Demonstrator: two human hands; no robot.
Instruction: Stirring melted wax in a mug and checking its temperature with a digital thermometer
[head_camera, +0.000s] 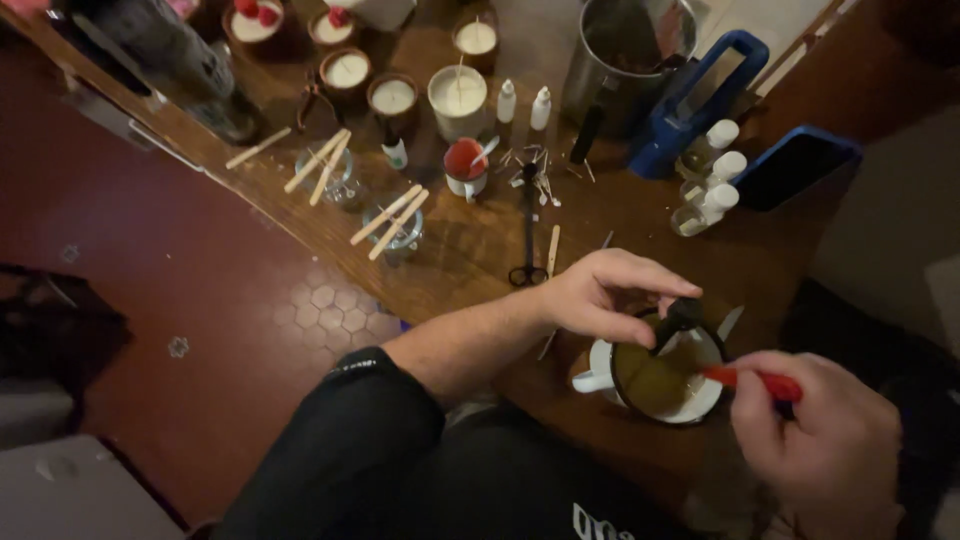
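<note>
Wooden table (470, 250): right hand (830, 440) holds red stirrer (750, 380) slanting leftward into mug (660, 385).

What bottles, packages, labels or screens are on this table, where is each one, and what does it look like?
Two small dropper bottles: back centre, beside the big white candle; white, slim, pointed tips.
Three small bottles: right side, by the blue-handled metal pitcher; clear with white caps.
Phone: right edge, flat, dark, blue case; screen not visible.
Small bottle: left of the red-topped cup; white with a greenish label.
</note>
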